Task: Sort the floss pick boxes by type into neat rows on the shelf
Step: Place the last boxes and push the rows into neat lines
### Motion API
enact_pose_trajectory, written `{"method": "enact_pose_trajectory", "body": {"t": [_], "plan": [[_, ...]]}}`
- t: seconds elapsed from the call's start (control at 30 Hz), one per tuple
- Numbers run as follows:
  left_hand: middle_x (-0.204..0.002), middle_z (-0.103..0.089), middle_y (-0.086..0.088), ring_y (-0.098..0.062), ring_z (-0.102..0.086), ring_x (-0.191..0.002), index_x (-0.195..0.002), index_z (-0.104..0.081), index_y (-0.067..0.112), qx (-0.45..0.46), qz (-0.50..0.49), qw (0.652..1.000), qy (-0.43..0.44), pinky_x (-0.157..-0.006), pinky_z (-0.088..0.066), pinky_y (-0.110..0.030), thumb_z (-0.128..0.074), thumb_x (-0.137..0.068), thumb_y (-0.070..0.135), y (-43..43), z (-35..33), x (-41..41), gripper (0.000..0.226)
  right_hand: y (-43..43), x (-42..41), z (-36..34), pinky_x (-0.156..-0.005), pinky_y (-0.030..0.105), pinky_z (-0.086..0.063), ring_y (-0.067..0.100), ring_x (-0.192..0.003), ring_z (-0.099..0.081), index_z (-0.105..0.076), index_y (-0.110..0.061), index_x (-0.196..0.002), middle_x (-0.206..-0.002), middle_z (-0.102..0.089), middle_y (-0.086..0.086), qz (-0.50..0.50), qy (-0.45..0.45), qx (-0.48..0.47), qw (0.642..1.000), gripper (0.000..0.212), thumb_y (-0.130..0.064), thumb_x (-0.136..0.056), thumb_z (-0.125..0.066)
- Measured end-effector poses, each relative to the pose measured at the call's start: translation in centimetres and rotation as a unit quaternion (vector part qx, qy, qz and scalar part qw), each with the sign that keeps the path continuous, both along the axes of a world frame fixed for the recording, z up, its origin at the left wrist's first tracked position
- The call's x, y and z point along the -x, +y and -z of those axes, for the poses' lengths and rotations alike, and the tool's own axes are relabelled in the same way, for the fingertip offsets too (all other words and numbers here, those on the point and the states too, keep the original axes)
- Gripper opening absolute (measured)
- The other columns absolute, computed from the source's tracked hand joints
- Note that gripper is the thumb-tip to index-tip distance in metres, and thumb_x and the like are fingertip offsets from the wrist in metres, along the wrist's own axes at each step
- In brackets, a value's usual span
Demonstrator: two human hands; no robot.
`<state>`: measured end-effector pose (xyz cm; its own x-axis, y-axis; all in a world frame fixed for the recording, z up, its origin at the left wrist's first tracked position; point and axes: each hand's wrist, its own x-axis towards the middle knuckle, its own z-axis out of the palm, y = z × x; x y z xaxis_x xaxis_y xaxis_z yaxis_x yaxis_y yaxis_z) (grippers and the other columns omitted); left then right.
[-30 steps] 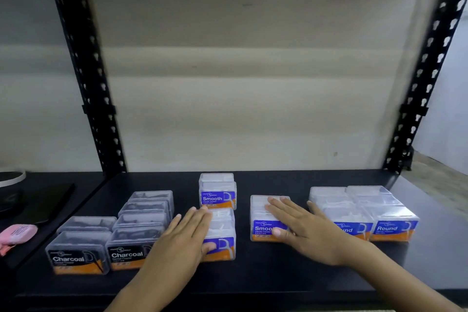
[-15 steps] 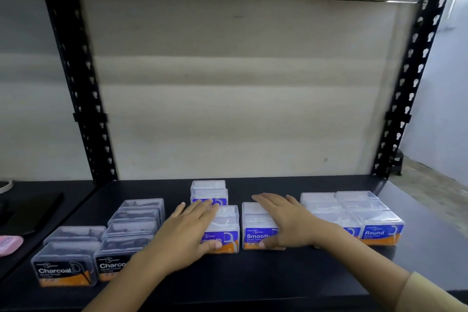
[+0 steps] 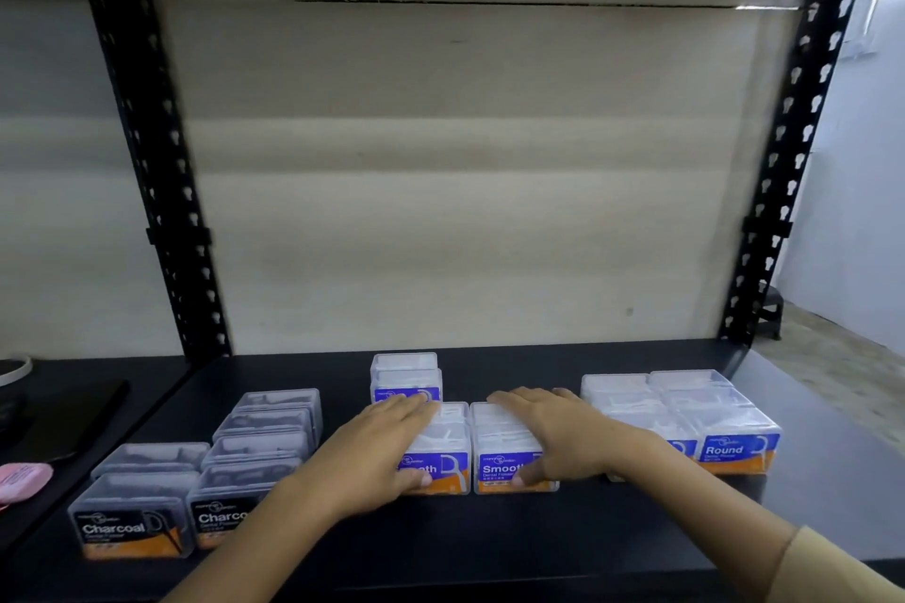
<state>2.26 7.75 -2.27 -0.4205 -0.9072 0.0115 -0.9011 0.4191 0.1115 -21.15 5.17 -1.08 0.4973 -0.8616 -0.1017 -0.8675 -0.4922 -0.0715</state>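
left hand (image 3: 382,450) lies flat on left smooth box (image 3: 453,441), fingers straight, thumb against its front. right hand (image 3: 563,441) lies the same way on right smooth box (image 3: 494,460). both boxes sit mid-shelf (image 3: 489,534), near its front. the boxes now touch; a second ago they stood apart. hands cover part of each label.

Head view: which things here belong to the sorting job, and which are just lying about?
Job: Charcoal boxes, Smooth boxes, Round boxes, black shelf; left hand and right hand, each resting on a front Smooth box.

Lying about: pink case and dark flat object, both on the neighbouring surface at far left.
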Motion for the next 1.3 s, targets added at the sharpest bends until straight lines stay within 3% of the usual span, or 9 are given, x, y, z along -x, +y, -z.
{"method": "enact_pose_trajectory", "body": {"t": [0.47,0.6,0.7,0.8,0.97,1.17,1.3], "plan": [[-0.159,-0.010,0.009,-0.010,-0.011,-0.146,-0.150,-0.008,0.030,0.009,0.008,1.000,-0.001,-0.117,-0.013,-0.027,-0.055,-0.086,0.052,1.2,0.3,1.3,0.082,1.4,1.4,-0.1,-0.114,0.036,-0.024,0.017,-0.135,-0.033,-0.015,-0.025,-0.146,-0.149,-0.033,-0.002,-0.003,0.006,-0.010,1.000,0.089,-0.047,-0.078,-0.067],[-0.157,-0.016,0.014,-0.009,-0.014,-0.144,-0.148,-0.015,0.036,-0.010,0.004,1.000,0.014,-0.116,-0.013,-0.027,-0.036,-0.069,0.080,1.1,-0.6,1.2,0.092,1.1,1.1,-0.4,-0.116,0.038,-0.019,0.015,-0.138,-0.029,-0.017,-0.026,-0.147,-0.152,-0.028,-0.004,-0.009,-0.017,-0.025,0.999,0.089,-0.062,-0.077,-0.059],[-0.156,-0.019,0.016,-0.010,-0.020,-0.143,-0.146,-0.021,0.039,0.013,-0.026,0.997,0.071,-0.115,-0.019,-0.030,-0.032,-0.078,0.073,0.5,-1.7,0.7,0.077,0.3,-0.1,-1.3,-0.115,0.039,-0.026,0.015,-0.137,-0.033,-0.023,-0.027,-0.146,-0.152,-0.031,-0.003,-0.007,-0.075,-0.025,0.997,0.094,-0.080,-0.070,-0.037],[-0.153,-0.029,0.011,-0.012,-0.030,-0.138,-0.143,-0.032,0.035,0.080,-0.039,0.992,0.086,-0.112,-0.025,-0.030,-0.040,-0.094,0.051,-1.1,-2.3,-0.3,0.052,-1.1,-1.9,-2.1,-0.110,0.035,-0.034,0.015,-0.132,-0.039,-0.033,-0.025,-0.142,-0.147,-0.039,-0.002,-0.014,-0.143,-0.007,0.990,0.067,-0.062,-0.086,-0.041],[-0.134,-0.047,0.005,-0.013,-0.046,-0.120,-0.137,-0.043,0.027,0.123,-0.045,0.990,0.052,-0.099,-0.039,-0.029,-0.044,-0.095,0.032,-4.1,-2.9,-1.7,0.042,-4.2,-6.0,-3.0,-0.098,0.035,-0.044,0.020,-0.119,-0.051,-0.045,-0.022,-0.134,-0.132,-0.053,0.003,-0.026,-0.169,0.041,0.984,0.042,-0.035,-0.094,-0.048],[-0.134,-0.047,0.001,-0.016,-0.045,-0.120,-0.136,-0.043,0.025,0.110,-0.051,0.993,0.008,-0.098,-0.038,-0.032,-0.045,-0.093,0.028,-6.3,-3.1,-2.2,0.043,-8.9,-9.8,-2.8,-0.099,0.036,-0.043,0.022,-0.122,-0.048,-0.049,-0.023,-0.131,-0.135,-0.050,0.004,0.000,-0.142,0.036,0.989,0.037,-0.019,-0.094,-0.043],[-0.132,-0.049,0.001,-0.017,-0.045,-0.119,-0.133,-0.047,0.025,0.088,-0.052,0.995,-0.011,-0.096,-0.039,-0.035,-0.049,-0.091,0.030,-7.0,-3.0,-2.6,0.042,-10.8,-10.7,-2.7,-0.101,0.033,-0.041,0.023,-0.122,-0.049,-0.055,-0.019,-0.128,-0.134,-0.054,0.006,-0.012,-0.124,-0.033,0.992,0.038,-0.011,-0.092,-0.045]]}}
